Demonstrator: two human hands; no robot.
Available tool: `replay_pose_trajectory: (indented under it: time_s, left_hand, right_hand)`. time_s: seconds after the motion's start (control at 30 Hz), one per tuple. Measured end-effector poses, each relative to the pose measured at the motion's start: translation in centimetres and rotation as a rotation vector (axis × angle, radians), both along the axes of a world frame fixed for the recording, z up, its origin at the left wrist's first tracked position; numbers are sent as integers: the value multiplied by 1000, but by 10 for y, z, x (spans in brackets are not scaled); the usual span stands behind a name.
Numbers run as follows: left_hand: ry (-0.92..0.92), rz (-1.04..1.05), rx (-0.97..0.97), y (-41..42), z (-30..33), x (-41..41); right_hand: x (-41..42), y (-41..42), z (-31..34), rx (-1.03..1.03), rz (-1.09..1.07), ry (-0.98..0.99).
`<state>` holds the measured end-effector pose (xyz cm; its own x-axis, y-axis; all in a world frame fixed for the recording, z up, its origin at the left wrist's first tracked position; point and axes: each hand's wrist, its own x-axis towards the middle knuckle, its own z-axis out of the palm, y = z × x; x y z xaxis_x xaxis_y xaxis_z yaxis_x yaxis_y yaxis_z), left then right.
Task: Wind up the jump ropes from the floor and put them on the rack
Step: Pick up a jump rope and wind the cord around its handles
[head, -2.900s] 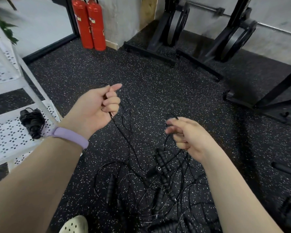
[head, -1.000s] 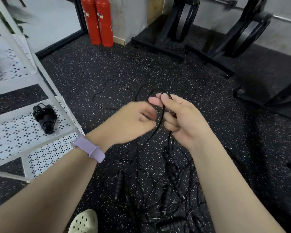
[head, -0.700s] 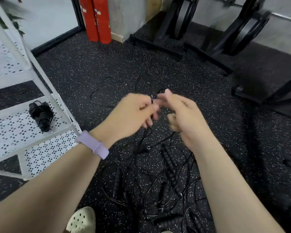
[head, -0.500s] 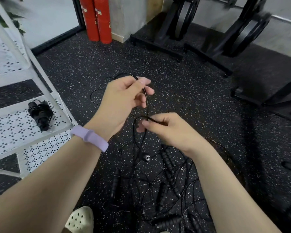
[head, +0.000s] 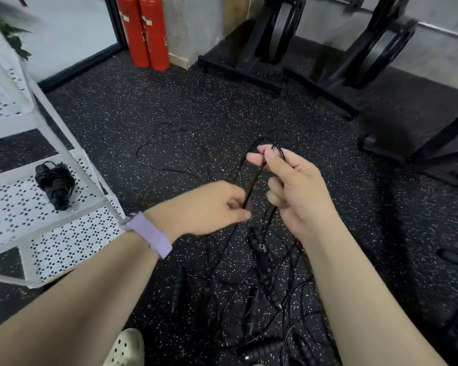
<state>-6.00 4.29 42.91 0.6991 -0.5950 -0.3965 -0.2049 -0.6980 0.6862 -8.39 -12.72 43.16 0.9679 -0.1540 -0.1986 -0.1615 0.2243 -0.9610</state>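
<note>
Fingers [head: 257, 155] of the right hand [head: 296, 191] and the left hand [head: 209, 207] pinch the jump rope [head: 253, 180]; thin, limp cord likely tangles, so grip near folds.

Left hand [head: 209, 204] mid-frame, fingers curled, pinching cord [head: 253, 182]; right hand [head: 294, 191] just right, higher, thumb-finger pinch.

Right hand [head: 294, 186] is pinching a black rope [head: 254, 178] at its top loop, left hand [head: 209, 207] is gripping the same strand lower down, both held above the speckled floor [head: 169, 107]. Tangled ropes and handles [head: 262, 273] are lying below the hands. One wound rope [head: 54, 184] is sitting on the white rack [head: 24, 207] shelf at left.
</note>
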Motion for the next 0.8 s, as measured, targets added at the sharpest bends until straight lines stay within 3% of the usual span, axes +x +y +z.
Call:
replay_pose_trajectory:
  time_s: [0.1,0.17,0.23,0.37,0.47,0.53,0.63,0.73,0.8]
  left_hand:
    - [-17,41,-17,-4,-9,0]
    - [-129,103,-106,-4,-3,1]
    - [-202,256,-296,-5,9,5]
    - [-49,611,-851,-2,21,16]
    - [3,681,-970,-1,18,20]
    - [22,683,-923,1,15,22]
    - [63,583,-621,2,15,21]
    - [28,288,-228,-1,9,12]
    - [2,95,-80,-5,-1,4]
  right_hand:
    - [-1,-4,0,-9,-19,-17]
    - [-2,-6,1,-95,-2,-3]
    - [-4,-8,-1,-220,107,56]
    - [-11,-5,-9,-478,397,62]
    - [-10,-4,-15,-542,366,-10]
    - [-9,-2,-13,-469,268,-38]
    - [-7,-3,-6,-212,120,-18]
    - [-7,-4,2,-12,45,6]
    - [-5,-3,6,86,25,19]
